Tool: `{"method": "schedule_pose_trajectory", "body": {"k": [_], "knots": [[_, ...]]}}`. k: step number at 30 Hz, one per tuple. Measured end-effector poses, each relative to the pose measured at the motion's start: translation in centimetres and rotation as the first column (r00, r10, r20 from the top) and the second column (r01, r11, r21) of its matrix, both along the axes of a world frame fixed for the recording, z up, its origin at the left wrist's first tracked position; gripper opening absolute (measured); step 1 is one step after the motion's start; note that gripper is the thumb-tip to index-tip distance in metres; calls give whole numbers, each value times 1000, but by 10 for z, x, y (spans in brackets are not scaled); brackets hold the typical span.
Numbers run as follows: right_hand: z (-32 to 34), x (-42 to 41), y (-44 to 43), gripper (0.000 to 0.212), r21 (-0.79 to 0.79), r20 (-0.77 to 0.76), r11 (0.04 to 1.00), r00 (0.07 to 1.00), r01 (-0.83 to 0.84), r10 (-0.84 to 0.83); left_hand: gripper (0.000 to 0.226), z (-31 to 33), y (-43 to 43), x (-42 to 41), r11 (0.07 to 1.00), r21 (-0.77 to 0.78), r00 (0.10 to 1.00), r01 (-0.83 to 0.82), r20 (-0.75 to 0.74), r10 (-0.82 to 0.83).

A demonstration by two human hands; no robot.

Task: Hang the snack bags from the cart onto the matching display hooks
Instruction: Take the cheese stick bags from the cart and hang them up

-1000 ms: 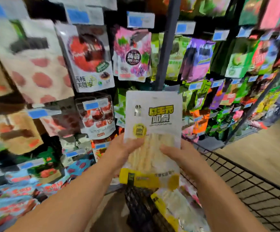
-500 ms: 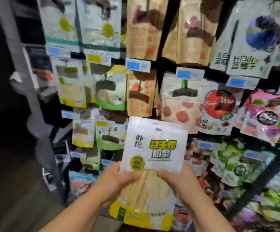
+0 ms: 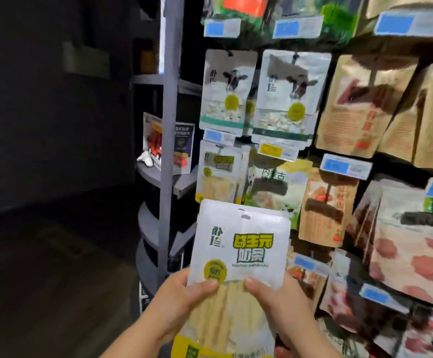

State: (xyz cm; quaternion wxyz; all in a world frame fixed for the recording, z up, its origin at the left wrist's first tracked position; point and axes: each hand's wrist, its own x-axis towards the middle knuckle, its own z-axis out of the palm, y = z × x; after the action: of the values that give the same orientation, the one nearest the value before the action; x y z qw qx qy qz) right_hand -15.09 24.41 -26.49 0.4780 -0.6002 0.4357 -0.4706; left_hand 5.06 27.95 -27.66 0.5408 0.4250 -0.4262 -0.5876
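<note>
I count one white plastic snack bag (image 3: 238, 244) with yellow-green lettering, a clear window of pale sticks and a yellow bottom band. Two hands hold it upright in front of the display. The left hand (image 3: 184, 301) grips its left edge, thumb pressed on the front by the round yellow badge and fingers behind. The right hand (image 3: 282, 308) grips the right edge the same way, thumb on the front. The single hang hole (image 3: 245, 217) at the top centre is on no hook.

The bag's top edge overlaps the bottom of one matching bag (image 3: 218, 174) hanging just above. More edges show behind that one, but I cannot count them. Over that row hang two white cow-print bags (image 3: 227, 91) side by side, with one yellow price tag (image 3: 277, 151) under the right one. Three blue price tags (image 3: 296, 27) run along the top row. One grey metal post (image 3: 167, 125) stands to the left of the hooks.
</note>
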Motion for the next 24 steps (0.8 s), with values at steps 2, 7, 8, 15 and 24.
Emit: {"method": "schedule_pose_trajectory", "body": {"k": [2, 7, 8, 15, 24], "knots": [[-2, 11, -13, 42, 24, 44, 1000, 999, -17, 16, 50, 0, -8, 8, 1000, 2, 999, -30, -20, 30], [0, 26, -55, 72, 8, 132, 997, 988, -81, 79, 43, 7, -38, 10, 988, -29, 989, -151, -13, 151], [1, 28, -65, 79, -12, 139, 996, 987, -85, 86, 40, 10, -46, 10, 984, -21, 984, -176, -16, 176], [13, 35, -147, 59, -82, 84, 992, 991, -99, 106, 21, 36, -105, 10, 946, -15, 938, -324, 129, 323], [17, 33, -217, 60, -65, 193, 984, 966, -165, 174, 28, 25, -151, 12, 833, -61, 804, -551, 231, 548]]}}
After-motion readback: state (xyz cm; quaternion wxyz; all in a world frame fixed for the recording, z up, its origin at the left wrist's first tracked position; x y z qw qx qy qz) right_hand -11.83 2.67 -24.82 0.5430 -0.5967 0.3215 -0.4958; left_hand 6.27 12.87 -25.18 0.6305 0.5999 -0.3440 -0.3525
